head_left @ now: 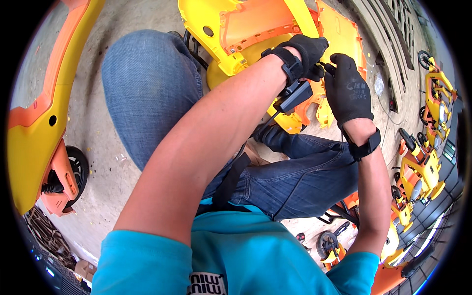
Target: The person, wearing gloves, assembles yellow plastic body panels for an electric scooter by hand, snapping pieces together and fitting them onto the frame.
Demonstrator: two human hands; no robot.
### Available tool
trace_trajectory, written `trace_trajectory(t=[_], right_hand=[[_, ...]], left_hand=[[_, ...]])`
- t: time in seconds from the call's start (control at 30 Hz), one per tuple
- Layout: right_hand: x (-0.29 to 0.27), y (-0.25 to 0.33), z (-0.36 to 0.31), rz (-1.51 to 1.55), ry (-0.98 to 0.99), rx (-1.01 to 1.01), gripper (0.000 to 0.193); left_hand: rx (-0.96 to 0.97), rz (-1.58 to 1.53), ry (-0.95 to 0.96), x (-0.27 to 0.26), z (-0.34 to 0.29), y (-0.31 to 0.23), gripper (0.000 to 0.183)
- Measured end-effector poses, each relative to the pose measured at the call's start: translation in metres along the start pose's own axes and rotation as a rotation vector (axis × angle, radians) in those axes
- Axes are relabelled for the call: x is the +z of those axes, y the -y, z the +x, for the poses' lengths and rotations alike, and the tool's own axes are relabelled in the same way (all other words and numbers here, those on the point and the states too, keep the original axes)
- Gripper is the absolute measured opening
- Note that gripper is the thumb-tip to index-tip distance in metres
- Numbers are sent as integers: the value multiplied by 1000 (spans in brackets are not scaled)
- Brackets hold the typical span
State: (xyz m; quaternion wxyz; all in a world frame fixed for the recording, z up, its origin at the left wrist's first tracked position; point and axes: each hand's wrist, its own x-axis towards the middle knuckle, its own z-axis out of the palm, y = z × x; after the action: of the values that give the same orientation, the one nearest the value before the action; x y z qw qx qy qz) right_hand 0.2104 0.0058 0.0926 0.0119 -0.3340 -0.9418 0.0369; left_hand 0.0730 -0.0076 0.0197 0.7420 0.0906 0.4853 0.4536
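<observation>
Your gloved left hand [307, 51] and right hand [346, 88] both pinch closed on a small dark part against the yellow-orange shell [255, 29] above your knees; fitting looks unfinished.

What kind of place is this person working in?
Probably a workshop or yard where small ride-on vehicles are assembled or repaired. Gloved hands work on a yellow and orange plastic body shell over a bare concrete floor, with similar wheeled vehicles parked nearby.
</observation>
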Motion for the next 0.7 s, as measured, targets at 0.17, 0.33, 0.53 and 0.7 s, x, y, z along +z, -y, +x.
trace_trajectory(t=[0.17, 0.33, 0.53, 0.7], right_hand=[[-2, 6, 1, -58, 21, -44, 18], [-4, 9, 0, -92, 59, -23, 18], [-6, 10, 0, -106, 51, -40, 17], [-7, 12, 3, -169, 48, -35, 18]], left_hand=[[90, 106, -119, 4, -9, 2, 42], [103, 72, -158, 5, -12, 0, 44], [98, 114, -145, 5, -11, -1, 40], [126, 139, -138, 4, -8, 1, 41]])
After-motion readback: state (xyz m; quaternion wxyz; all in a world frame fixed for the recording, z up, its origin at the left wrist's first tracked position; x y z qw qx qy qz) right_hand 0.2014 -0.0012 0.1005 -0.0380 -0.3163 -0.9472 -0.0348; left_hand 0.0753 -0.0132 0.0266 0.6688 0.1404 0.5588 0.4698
